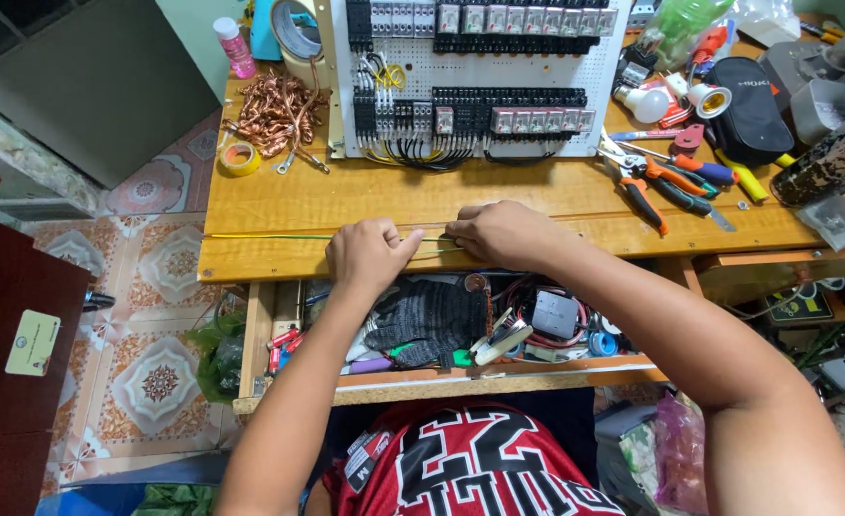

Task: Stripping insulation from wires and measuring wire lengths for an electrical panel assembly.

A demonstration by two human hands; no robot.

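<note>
From the head camera, both hands rest close together at the front edge of the wooden bench (279, 205). The left hand (373, 250) is curled into a loose fist, fingers pinched on a thin yellow-green wire (269, 236) that runs along the front edge toward the bench's left side. The right hand (506, 232) is closed too, knuckles up, gripping the same wire just beside the left hand; the two hands nearly touch.

At the back edge, in the middle, stands a white perforated panel (480, 72) carrying rows of black terminal blocks and relays, with black and yellow leads looping from its lower part. Near the back left corner lies a tangle of bare copper wire (274, 113), with a small roll of yellow tape (239, 158) just beside it. Toward the right side lie orange-handled pliers (644, 189) and a black pouch (752, 110).

Below the front edge, an open drawer (441, 380) holds a dark knitted glove (430, 317) among small parts.
</note>
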